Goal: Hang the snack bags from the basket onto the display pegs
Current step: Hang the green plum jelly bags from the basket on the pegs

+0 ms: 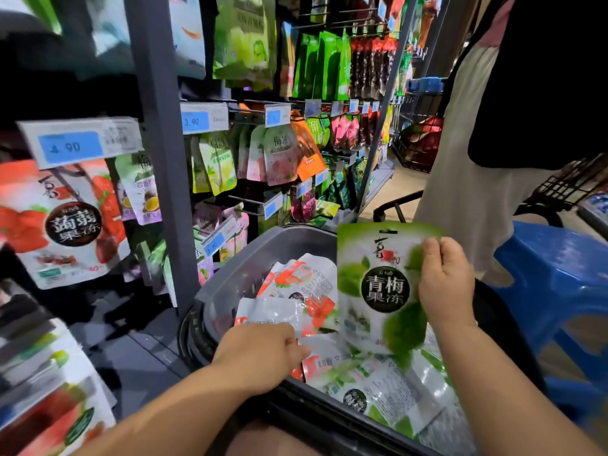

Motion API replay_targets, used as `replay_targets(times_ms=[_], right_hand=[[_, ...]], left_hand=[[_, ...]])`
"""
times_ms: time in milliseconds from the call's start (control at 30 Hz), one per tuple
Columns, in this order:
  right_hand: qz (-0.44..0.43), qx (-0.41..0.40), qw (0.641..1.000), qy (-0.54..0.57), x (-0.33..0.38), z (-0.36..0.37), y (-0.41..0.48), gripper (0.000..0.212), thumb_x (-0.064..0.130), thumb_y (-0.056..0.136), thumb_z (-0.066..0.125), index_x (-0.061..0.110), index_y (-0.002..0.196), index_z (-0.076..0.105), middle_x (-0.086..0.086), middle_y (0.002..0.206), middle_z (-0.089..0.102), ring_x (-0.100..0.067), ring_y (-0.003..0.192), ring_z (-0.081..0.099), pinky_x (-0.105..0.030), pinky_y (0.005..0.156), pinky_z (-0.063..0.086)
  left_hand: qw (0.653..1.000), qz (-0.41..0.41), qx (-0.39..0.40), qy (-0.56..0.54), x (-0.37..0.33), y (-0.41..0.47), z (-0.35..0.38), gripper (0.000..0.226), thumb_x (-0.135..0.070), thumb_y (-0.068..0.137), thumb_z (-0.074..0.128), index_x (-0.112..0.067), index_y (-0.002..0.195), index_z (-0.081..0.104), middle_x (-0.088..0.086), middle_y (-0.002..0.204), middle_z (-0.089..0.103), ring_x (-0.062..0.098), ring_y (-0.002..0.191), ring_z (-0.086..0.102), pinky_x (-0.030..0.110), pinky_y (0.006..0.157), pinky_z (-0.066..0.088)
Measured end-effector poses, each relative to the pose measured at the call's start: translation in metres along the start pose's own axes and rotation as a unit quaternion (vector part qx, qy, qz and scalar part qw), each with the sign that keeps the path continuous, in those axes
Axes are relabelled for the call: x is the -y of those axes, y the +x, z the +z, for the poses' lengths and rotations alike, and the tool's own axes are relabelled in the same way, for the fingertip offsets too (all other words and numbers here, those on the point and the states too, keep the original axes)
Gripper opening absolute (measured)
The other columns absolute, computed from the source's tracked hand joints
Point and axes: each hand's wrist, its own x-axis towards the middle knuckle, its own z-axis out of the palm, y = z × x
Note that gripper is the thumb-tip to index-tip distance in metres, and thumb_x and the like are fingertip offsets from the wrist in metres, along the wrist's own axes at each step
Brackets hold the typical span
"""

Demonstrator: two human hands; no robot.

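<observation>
Dim aisle, blurred wide-angle edges, glossy glare

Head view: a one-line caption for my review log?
Right hand holds a green snack bag above the basket; left hand reaches among the bags inside.

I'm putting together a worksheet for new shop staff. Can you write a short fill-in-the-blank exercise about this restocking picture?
1. The right hand holds up a ____ snack bag by its side edge.
2. The left hand reaches down among the packets lying in the grey ____.
3. The plastic stool at the person's right is ____.

Missing words: green; basket; blue
</observation>
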Motion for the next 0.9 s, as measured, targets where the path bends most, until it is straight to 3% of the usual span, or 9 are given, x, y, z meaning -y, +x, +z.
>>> replay_targets(times_ms=[100, 200, 300, 400, 500, 567, 667, 767, 900], right_hand=[[0.062, 0.07, 0.989, 0.118, 0.012, 0.011, -0.009, 0.042, 0.05, 0.09, 0.05, 0.009, 0.08, 0.05, -0.011, 0.078, 0.049, -0.022, 0.074, 0.046, -0.04, 0.072, 0.042], [0.121, 0.137, 0.954, 0.236, 0.023, 0.02, -0.019, 0.028, 0.042, 0.093, 0.055, 0.02, 0.075, 0.059, -0.009, 0.075, 0.056, -0.025, 0.073, 0.051, -0.038, 0.07, 0.044], [0.139, 0.162, 0.942, 0.258, 0.034, 0.03, -0.029, 0.026, 0.031, 0.099, 0.052, 0.021, 0.077, 0.063, -0.006, 0.072, 0.059, -0.022, 0.07, 0.054, -0.037, 0.07, 0.045], [0.182, 0.156, 0.932, 0.272, 0.037, 0.037, -0.031, 0.025, 0.023, 0.104, 0.047, 0.011, 0.089, 0.063, -0.013, 0.08, 0.064, -0.026, 0.074, 0.059, -0.044, 0.076, 0.049], [0.218, 0.149, 0.928, 0.264, 0.038, 0.039, -0.03, 0.026, 0.022, 0.105, 0.045, 0.009, 0.089, 0.061, -0.016, 0.083, 0.066, -0.027, 0.076, 0.062, -0.046, 0.079, 0.052], [0.233, 0.136, 0.927, 0.262, 0.036, 0.04, -0.028, 0.026, 0.023, 0.105, 0.046, 0.009, 0.088, 0.06, -0.017, 0.084, 0.066, -0.027, 0.077, 0.062, -0.045, 0.078, 0.053], [0.242, 0.116, 0.936, 0.23, 0.031, 0.04, -0.025, 0.027, 0.035, 0.096, 0.054, 0.015, 0.078, 0.058, -0.014, 0.08, 0.062, -0.026, 0.076, 0.059, -0.042, 0.074, 0.05], [0.253, 0.103, 0.939, 0.21, 0.024, 0.041, -0.023, 0.026, 0.031, 0.1, 0.051, 0.013, 0.081, 0.055, -0.015, 0.081, 0.057, -0.024, 0.077, 0.055, -0.041, 0.073, 0.047], [0.266, 0.096, 0.935, 0.214, 0.018, 0.044, -0.022, 0.026, 0.028, 0.103, 0.047, 0.01, 0.087, 0.057, -0.018, 0.086, 0.059, -0.026, 0.079, 0.058, -0.042, 0.075, 0.048]], left_hand=[[0.999, 0.002, 0.006, -0.048, 0.004, 0.002, 0.0, 0.05, -0.078, 0.076, 0.051, -0.036, 0.102, 0.05, -0.015, 0.107, 0.064, 0.011, 0.096, 0.059, 0.029, 0.078, 0.04], [0.98, 0.067, 0.074, -0.172, 0.012, 0.007, -0.004, 0.079, -0.073, 0.064, 0.07, -0.048, 0.131, 0.035, -0.03, 0.127, 0.053, 0.0, 0.104, 0.058, 0.027, 0.095, 0.043], [0.897, 0.157, 0.168, -0.377, 0.015, 0.008, -0.005, 0.073, -0.027, 0.078, 0.081, -0.033, 0.139, 0.042, -0.008, 0.136, 0.058, 0.02, 0.125, 0.056, 0.043, 0.108, 0.043], [0.865, 0.185, 0.192, -0.425, 0.015, 0.006, -0.01, 0.052, 0.0, 0.088, 0.067, -0.011, 0.135, 0.049, 0.006, 0.135, 0.061, 0.022, 0.126, 0.056, 0.041, 0.107, 0.045], [0.837, 0.17, 0.212, -0.475, 0.015, 0.005, -0.015, 0.05, 0.015, 0.088, 0.055, -0.007, 0.132, 0.05, 0.011, 0.133, 0.062, 0.021, 0.124, 0.058, 0.039, 0.104, 0.047], [0.835, 0.161, 0.218, -0.478, 0.015, 0.005, -0.018, 0.052, 0.017, 0.085, 0.055, -0.013, 0.128, 0.053, 0.007, 0.13, 0.064, 0.015, 0.12, 0.06, 0.035, 0.103, 0.048], [0.822, 0.166, 0.253, -0.483, 0.017, 0.006, -0.019, 0.071, 0.004, 0.069, 0.063, -0.014, 0.135, 0.045, 0.007, 0.137, 0.059, 0.019, 0.127, 0.055, 0.041, 0.108, 0.043], [0.805, 0.161, 0.292, -0.491, 0.018, 0.006, -0.022, 0.086, -0.005, 0.059, 0.067, -0.014, 0.139, 0.039, 0.004, 0.14, 0.056, 0.017, 0.13, 0.052, 0.032, 0.102, 0.045], [0.812, 0.15, 0.277, -0.492, 0.012, 0.003, -0.025, 0.067, 0.001, 0.072, 0.073, -0.02, 0.129, 0.048, -0.004, 0.128, 0.065, 0.012, 0.122, 0.059, 0.027, 0.099, 0.047]])
